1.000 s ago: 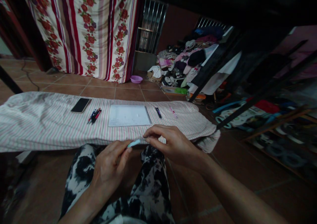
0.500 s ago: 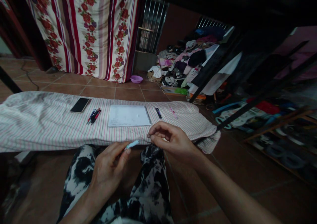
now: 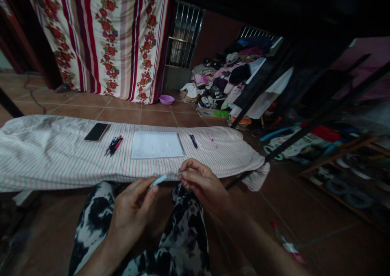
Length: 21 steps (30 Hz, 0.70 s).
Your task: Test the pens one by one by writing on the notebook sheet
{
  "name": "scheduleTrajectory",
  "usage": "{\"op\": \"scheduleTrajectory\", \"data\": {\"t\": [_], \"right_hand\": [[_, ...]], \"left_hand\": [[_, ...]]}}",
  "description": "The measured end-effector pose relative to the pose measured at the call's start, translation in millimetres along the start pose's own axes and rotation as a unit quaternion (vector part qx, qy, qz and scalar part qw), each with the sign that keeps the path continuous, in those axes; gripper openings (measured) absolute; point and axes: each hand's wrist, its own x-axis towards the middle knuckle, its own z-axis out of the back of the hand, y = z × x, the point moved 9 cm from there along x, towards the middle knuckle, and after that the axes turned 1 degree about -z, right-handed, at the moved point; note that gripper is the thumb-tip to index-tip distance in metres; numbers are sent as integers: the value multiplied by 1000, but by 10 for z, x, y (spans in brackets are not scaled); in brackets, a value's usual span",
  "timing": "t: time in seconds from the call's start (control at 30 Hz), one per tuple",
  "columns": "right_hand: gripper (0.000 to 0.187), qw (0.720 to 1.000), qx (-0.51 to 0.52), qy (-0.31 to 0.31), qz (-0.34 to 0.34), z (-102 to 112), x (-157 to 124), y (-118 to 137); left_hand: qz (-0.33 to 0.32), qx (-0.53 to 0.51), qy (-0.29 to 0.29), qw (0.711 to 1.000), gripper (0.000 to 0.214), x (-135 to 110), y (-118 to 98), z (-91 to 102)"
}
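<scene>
Pale-blue pen (image 3: 160,180), pinched in the left hand (image 3: 133,201) at the notebook's (image 3: 157,146) six o'clock, should be held steady and in line with the right hand (image 3: 202,183) at its three o'clock, whose grip contents cannot be determined.

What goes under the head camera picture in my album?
Left hand holding a small light-blue object, right hand close by, before a white spiral notebook.

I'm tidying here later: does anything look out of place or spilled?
Yes: a red-capped bottle seems to lie on its side on the tiled floor, and clothes are heaped untidily near the barred window. No spill is visible.
</scene>
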Motion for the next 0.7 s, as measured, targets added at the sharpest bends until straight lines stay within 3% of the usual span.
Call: {"op": "scheduleTrajectory", "data": {"t": [0.33, 0.57, 0.7], "right_hand": [[16, 983, 179, -35, -17, 33, 104, -191], [19, 986, 161, -27, -31, -1, 58, -265], [20, 990, 129, -30, -37, 6, 41, -278]], "left_hand": [[88, -80, 2, 993, 28, -16, 145, -57], [128, -133, 23, 983, 40, -64, 227, -158], [105, -132, 26, 985, 36, -54, 191, -165]]}}
